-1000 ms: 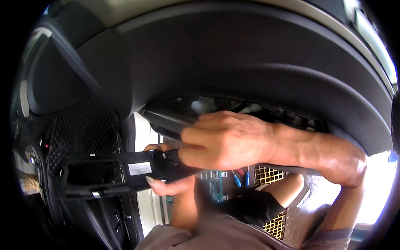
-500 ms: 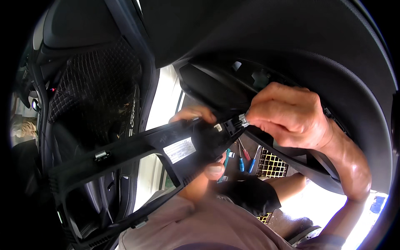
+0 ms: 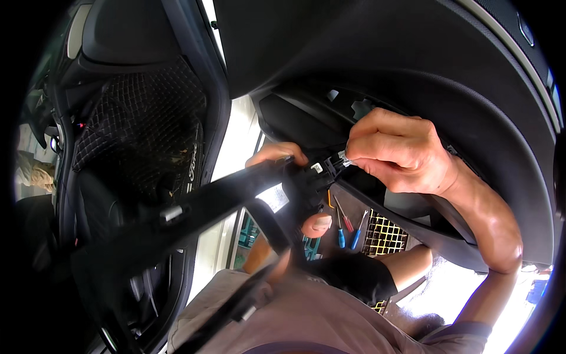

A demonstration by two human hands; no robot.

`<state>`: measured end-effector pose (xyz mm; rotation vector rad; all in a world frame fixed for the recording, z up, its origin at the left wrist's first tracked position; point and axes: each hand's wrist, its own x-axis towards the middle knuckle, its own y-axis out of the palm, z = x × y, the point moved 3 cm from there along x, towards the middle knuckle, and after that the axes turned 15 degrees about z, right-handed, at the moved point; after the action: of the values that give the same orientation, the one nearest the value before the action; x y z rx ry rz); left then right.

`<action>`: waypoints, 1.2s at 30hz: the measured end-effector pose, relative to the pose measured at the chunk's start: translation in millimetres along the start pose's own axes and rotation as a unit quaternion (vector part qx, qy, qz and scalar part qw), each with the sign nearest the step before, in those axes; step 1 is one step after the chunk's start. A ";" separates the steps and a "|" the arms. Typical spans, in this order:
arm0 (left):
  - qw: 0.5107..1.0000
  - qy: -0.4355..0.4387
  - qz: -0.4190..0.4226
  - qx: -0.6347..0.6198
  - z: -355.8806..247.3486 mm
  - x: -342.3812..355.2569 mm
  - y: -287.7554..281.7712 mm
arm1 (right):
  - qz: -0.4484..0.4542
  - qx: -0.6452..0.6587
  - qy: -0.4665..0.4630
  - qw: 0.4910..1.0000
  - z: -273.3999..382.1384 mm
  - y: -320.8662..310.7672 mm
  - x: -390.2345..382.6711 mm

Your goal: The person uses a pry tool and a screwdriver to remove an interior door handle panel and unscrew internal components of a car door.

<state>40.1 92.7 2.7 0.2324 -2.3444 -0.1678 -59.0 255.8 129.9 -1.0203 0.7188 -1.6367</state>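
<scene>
A long black plastic car trim panel (image 3: 221,194), with a large rectangular opening and a white label (image 3: 273,197), is tilted across the front of me. My left hand (image 3: 276,154) grips its right part, fingers over the far edge and thumb on the near side. At the panel's right end, my right hand (image 3: 401,154) pinches a small silvery metal clip (image 3: 344,158) between thumb and forefinger. The clip touches the panel's end. Fingertips partly cover it, so its full shape is hidden. Another pale metal clip (image 3: 172,213) sits on the panel's long side.
The dark car door (image 3: 471,106) curves round on the right. To the left are the white sill (image 3: 239,127) and a quilted black floor mat (image 3: 147,124). Below lie blue-handled screwdrivers (image 3: 341,237), a red-handled tool (image 3: 348,225), a yellow grid (image 3: 383,233) and a teal tool case (image 3: 247,231).
The panel has turned and tilted, its left part now blurred and nearer my body. My right hand has shifted slightly up and left, still pinching the clip.
</scene>
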 end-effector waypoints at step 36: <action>0.947 -0.176 -0.112 -0.245 28.4 12.6 0.9 | 0.097 -0.076 -0.003 0.992 -2.6 10.8 9.2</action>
<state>11.1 92.3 -8.4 0.2349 -2.5256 -0.9597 -57.5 243.9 122.1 -1.0277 0.9214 -1.4271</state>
